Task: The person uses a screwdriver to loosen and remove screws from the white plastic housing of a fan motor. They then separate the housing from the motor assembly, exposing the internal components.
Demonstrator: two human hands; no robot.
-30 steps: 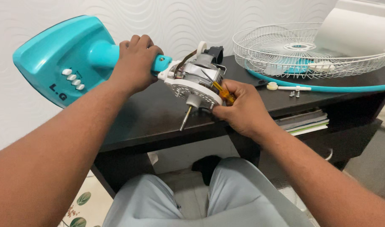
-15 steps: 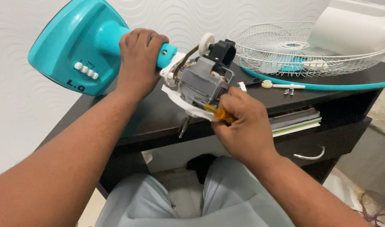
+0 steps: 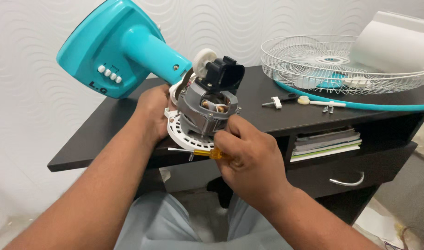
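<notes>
A fan motor (image 3: pixel 207 109) with its white plate (image 3: pixel 186 134) is held above the front edge of the dark surface (image 3: pixel 105 134), joined to a teal base (image 3: pixel 114 51) that is tilted up toward the wall. The left hand (image 3: pixel 151 113) is closed around the neck where base and motor meet; its fingers are hidden behind the motor, so the exact grip cannot be made out. The right hand (image 3: pixel 249 159) is clenched on a screwdriver (image 3: pixel 200 152) with an amber handle, most of that handle being covered by the fingers. The metal shaft is seen lying along the lower rim of the plate; whether its tip sits in a screw cannot be told. The motor shaft is hidden below the plate.

Toward the right end of the surface a wire grille (image 3: pixel 341 65) lies flat, with a white cover (image 3: pixel 397 39) resting on it, cut off by the frame's right edge. A teal rim (image 3: pixel 374 105) shows under the grille. Small screws and clips (image 3: pixel 304 100) lie near the grille; their kinds are too small to tell. Books (image 3: pixel 325 143) are stacked on a shelf beneath, above a drawer (image 3: pixel 350 176).
</notes>
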